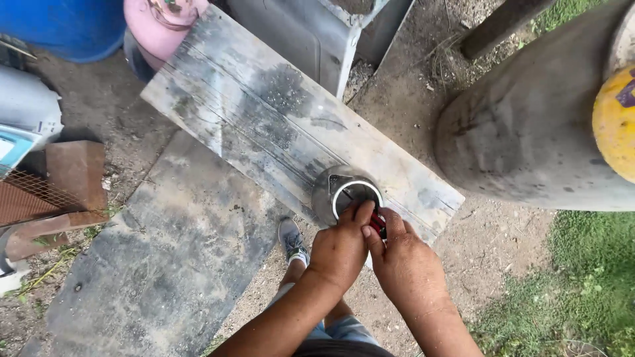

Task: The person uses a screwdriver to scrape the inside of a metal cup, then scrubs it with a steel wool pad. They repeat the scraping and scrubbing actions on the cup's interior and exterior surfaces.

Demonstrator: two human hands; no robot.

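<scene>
forearms at the bottom edge, rising from above bent knees in denim shorts (344, 327), one grey shoe (292, 239) on the dirt below. left hand (340, 248) clenched with fingertips pressed on the near rim of a metal cup (344, 195). right hand (407, 264) just beside it, touching the left, fingers pinched on a small red and black object (378, 225) at the cup's near edge; kind of object not clear, mostly hidden by the fingers. metal cup upright, white-rimmed mouth open to the camera, standing on the near right end of a weathered grey plank serving as bench (264, 119), close to its edge. inside of the cup dark, contents not readable.

left of the legs, a broad dark stained slab (165, 264) lying flat under the plank's near side. further left, a rusty box with wire mesh (59, 188) and a pale grey and light blue container (20, 125). right, a large grey cylinder (536, 132) lying across, yellow round end (615, 125) at the frame edge, grass (569, 291) beneath it.

beyond the plank's far end, a pink gas cylinder (159, 26), a blue barrel (73, 26) and a grey metal sheet (311, 33) leaning upright.
</scene>
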